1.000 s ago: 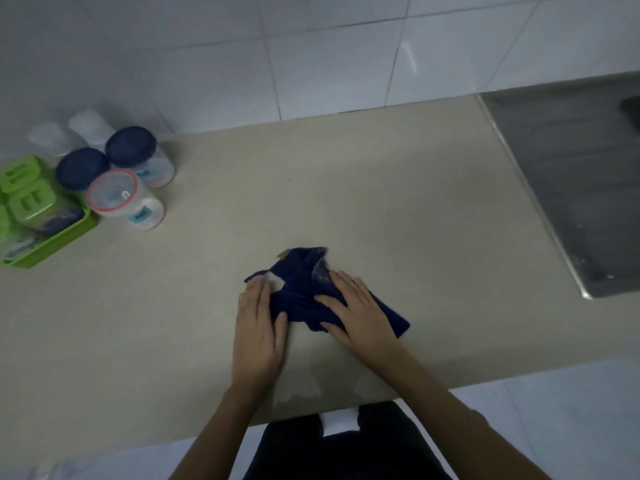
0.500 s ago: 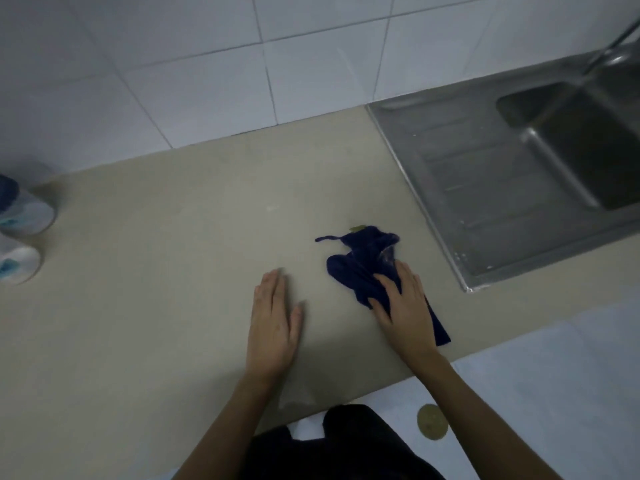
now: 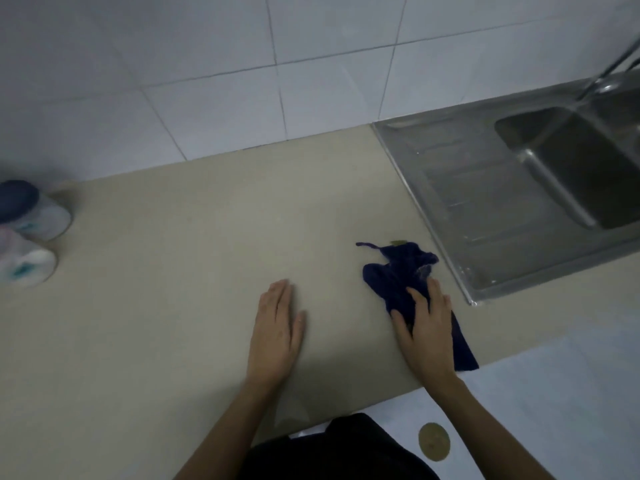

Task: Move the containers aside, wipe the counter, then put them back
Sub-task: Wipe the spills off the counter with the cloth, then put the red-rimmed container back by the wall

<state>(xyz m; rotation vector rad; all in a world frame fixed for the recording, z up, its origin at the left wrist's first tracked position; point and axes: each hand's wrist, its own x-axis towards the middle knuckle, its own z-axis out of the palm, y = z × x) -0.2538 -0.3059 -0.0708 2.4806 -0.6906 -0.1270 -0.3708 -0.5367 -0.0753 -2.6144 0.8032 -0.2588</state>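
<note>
Dark blue cloth (image 3: pixel 398 275) lies on the beige surface (image 3: pixel 194 258), right of centre, just beside the steel sink drainboard (image 3: pixel 485 209) edge but apparently not touching it. Its long axis runs diagonally, far-left tip to near-right tail at the surface's front edge. Right hand (image 3: pixel 427 332) is pressed flat on the cloth's near half, fingers spread, palm down, pinning rather than gripping it. Left hand (image 3: pixel 277 336) lies flat and open on bare surface, holding nothing, well left of the cloth. So the right hand is the one on the cloth; unwiped stretch lies left and far of it, and a next stroke probably sweeps left.

Containers: two in view at the far-left edge, well apart from both hands, nearer the left hand. One has a dark blue lid (image 3: pixel 17 199); the other, a white container (image 3: pixel 26 265), is partly cut off (lid colour hard to tell, view is dim). More may sit out of frame.

Counts: one cloth, two hands, two containers visible, one sink. Wiping step is underway; putting back not yet started.
</note>
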